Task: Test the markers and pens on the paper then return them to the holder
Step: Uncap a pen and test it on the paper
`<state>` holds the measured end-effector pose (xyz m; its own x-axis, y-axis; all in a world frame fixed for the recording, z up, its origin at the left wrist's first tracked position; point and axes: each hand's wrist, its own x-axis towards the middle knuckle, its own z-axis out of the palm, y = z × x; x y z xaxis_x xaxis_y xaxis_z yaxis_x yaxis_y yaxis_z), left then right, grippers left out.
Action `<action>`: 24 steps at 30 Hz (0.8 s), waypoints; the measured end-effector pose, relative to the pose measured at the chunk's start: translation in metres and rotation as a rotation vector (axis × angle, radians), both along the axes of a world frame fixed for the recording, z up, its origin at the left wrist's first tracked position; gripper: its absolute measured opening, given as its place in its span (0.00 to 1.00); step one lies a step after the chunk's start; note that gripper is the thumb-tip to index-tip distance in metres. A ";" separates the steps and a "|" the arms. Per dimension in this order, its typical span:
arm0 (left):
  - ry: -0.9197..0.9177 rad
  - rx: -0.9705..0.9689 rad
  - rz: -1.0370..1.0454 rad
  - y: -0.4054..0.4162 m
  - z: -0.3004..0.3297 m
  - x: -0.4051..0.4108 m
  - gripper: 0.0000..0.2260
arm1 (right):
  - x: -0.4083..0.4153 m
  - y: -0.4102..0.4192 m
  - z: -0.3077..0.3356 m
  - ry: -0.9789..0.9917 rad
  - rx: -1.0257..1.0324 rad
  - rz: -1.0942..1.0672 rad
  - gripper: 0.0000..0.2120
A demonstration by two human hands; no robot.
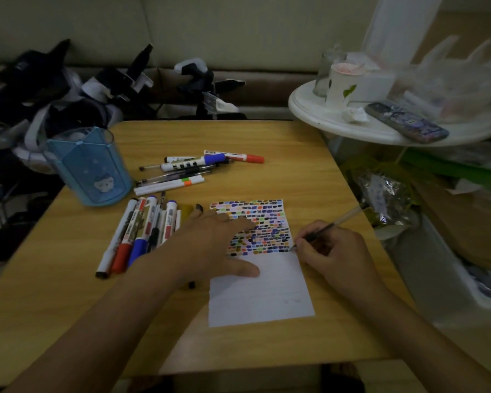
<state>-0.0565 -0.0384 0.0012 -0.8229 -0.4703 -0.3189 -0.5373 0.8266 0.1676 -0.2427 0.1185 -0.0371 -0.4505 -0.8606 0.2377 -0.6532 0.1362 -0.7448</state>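
Observation:
A white paper (267, 296) lies on the wooden table (281, 154), its upper half filled with rows of small coloured marks. My right hand (338, 253) grips a clear pen (332, 225) with its tip touching the paper's right edge beside the lowest marks. My left hand (213, 245) rests flat on the paper's left side, fingers spread. A blue translucent holder (88, 168) stands upright at the table's far left. One pile of markers and pens (142, 231) lies left of my left hand. A second pile (193, 168) lies behind the paper, including a red-capped marker (238, 157).
A round white side table (338, 120) at the right carries a paper cup (340, 83), a glass, a crumpled tissue and a phone (408, 123). Dark bags and gear crowd the floor at the back left. Plastic bags and boxes fill the right side.

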 end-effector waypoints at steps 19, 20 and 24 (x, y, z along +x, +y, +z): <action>-0.003 -0.001 0.000 0.001 0.001 -0.001 0.41 | -0.001 0.001 -0.003 0.064 -0.004 -0.018 0.06; -0.002 0.000 0.000 0.001 0.001 0.000 0.41 | -0.001 0.002 -0.003 0.062 -0.004 -0.025 0.06; -0.004 0.005 0.011 0.002 0.001 -0.001 0.41 | -0.001 0.002 -0.003 0.050 -0.026 0.006 0.06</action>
